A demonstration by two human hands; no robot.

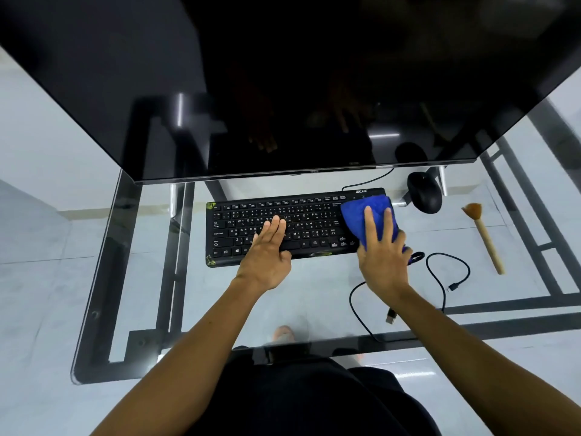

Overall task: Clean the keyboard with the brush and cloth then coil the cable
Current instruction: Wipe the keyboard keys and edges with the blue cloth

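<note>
A black keyboard [251, 215] lies on the glass desk [103, 278] under the monitor. My left hand [267, 250] rests flat on its middle keys, fingers together, holding nothing. My right hand [382, 256] presses a blue cloth [355, 212] onto the keyboard's right end, fingers spread over it. A wooden-handled brush [485, 237] lies on the desk to the right, bristles pointing away from me. A black cable [440, 278] lies loose in loops near the right hand, its plug ends free on the glass.
A large dark monitor [283, 89] overhangs the back of the desk. A black mouse [424, 191] sits beside the keyboard's right end. The desk's black frame and the pale floor show through the glass. My legs are below the near edge.
</note>
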